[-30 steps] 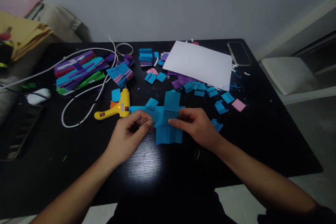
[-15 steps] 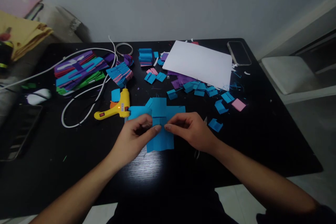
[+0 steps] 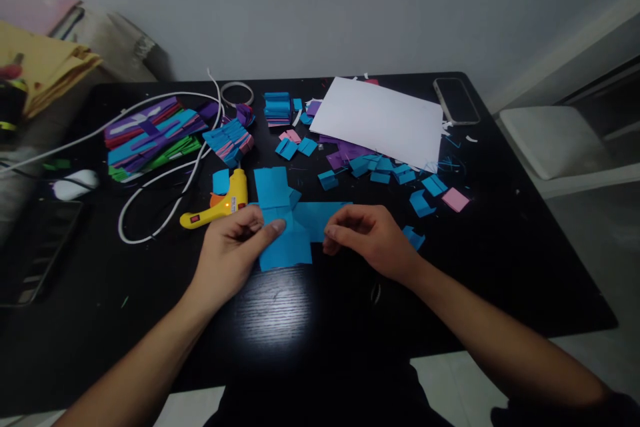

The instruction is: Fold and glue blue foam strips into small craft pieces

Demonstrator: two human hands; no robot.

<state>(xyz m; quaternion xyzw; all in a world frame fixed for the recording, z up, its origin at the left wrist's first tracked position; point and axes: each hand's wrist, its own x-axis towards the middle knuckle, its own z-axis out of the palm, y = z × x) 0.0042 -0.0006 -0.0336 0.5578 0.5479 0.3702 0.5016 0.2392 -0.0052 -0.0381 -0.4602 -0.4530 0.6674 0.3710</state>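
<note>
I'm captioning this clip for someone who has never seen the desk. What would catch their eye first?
Both hands meet at the table's middle: the left hand and right hand pinch a cross-shaped blue paper piece lying flat on the black table. Just left of it lies a yellow glue gun with a white cord. Behind, a white sheet stands out among scattered blue paper scraps.

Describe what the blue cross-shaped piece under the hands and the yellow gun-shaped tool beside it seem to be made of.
Blue cross-shaped piece: probably matte craft paper, thin, flat, with sharp fold creases. Yellow gun-shaped tool: apparently smooth moulded plastic with a faint sheen, likely a glue gun.
</note>
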